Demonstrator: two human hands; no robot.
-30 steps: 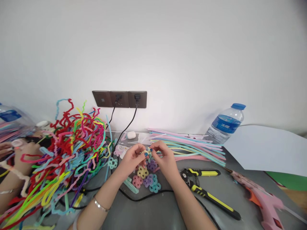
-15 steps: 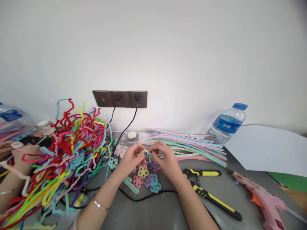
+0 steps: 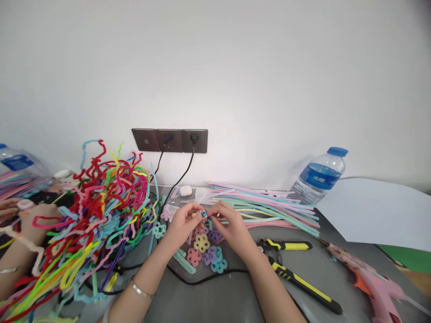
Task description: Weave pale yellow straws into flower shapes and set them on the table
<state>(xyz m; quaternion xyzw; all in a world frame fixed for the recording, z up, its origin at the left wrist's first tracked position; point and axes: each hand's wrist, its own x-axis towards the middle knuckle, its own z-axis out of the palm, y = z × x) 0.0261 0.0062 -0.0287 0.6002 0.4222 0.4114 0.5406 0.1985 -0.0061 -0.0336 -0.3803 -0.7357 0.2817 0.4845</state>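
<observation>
Close together above the table, my left hand (image 3: 183, 224) and my right hand (image 3: 230, 222) meet at the fingertips. Both pinch a small pipe-cleaner piece (image 3: 210, 220), mostly hidden by the fingers; bits of yellow and teal show. Just below lie looped pipe-cleaner flowers: a yellow flower (image 3: 202, 242), a pink flower (image 3: 194, 256), a purple flower (image 3: 209, 255) and a blue flower (image 3: 219, 259). A mint flower (image 3: 159, 230) sits left of my left hand. Folded mint pipe cleaners (image 3: 185, 261) rest under my left wrist.
A tangled pipe-cleaner heap (image 3: 111, 215) fills the left, beside another person's arm (image 3: 37, 229). Straight pastel pipe cleaners (image 3: 269, 208) lie behind my right hand. Yellow-black pliers (image 3: 299, 278), a pink glue gun (image 3: 370, 278), a water bottle (image 3: 319, 175) and a black cable (image 3: 202, 281) surround the work area.
My fingertips have drawn slightly closer together, and less of the yellow and teal piece shows between them. The whole view has shifted slightly; the things on the table lie as before.
</observation>
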